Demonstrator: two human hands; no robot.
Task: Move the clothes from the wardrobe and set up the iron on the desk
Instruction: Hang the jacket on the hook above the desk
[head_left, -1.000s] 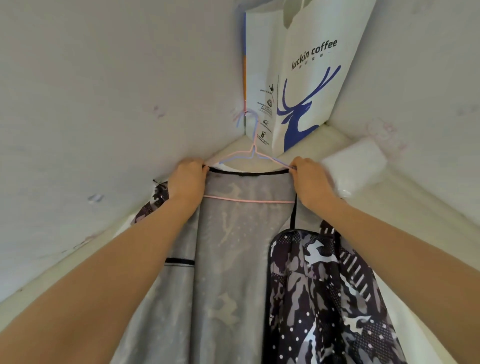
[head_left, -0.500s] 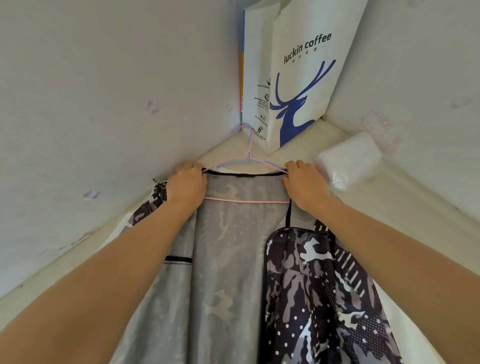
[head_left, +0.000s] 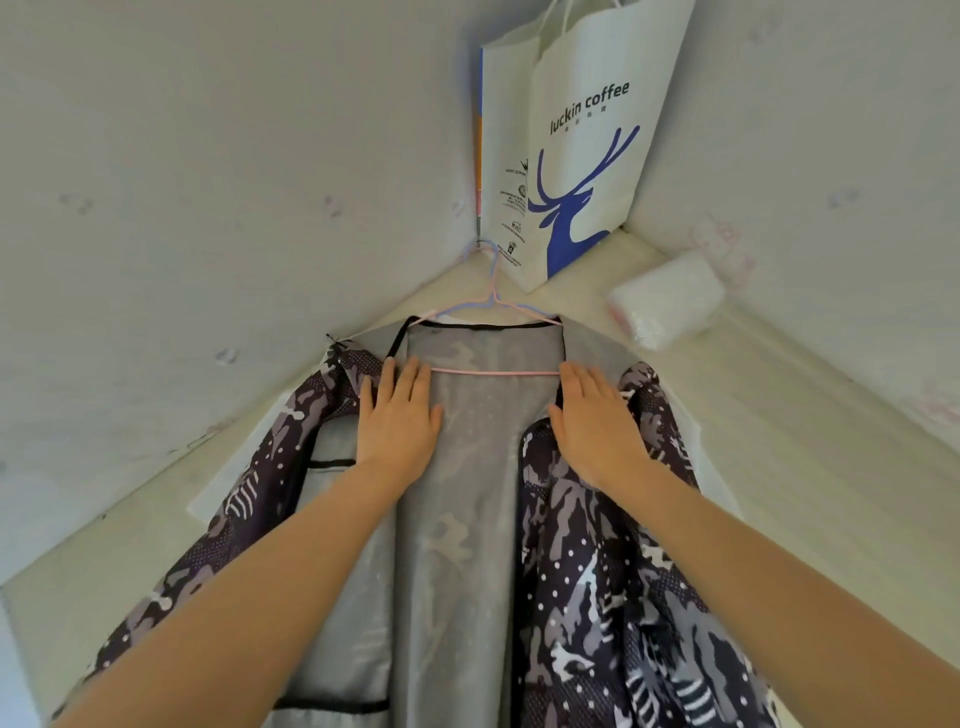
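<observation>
A camouflage jacket (head_left: 613, 587) with a grey lining (head_left: 467, 519) lies opened out, front side up, on a pale desk surface (head_left: 810, 467), still on its pink and lilac hanger (head_left: 493, 306). My left hand (head_left: 400, 421) rests flat with straight fingers on the lining near the left shoulder. My right hand (head_left: 597, 421) lies flat on the jacket's right front edge, just below the hanger's pink bar. Neither hand holds anything. No iron is in view.
A white paper coffee bag (head_left: 576, 145) with a blue deer stands in the wall corner behind the hanger's hook. A small white plastic packet (head_left: 665, 301) lies to its right by the wall. Walls close in the desk on the left and right.
Both hands have let go of the hanger's shoulders and slid down onto the jacket, fingers now straight and flat. The view has tilted, showing more of the bag.
</observation>
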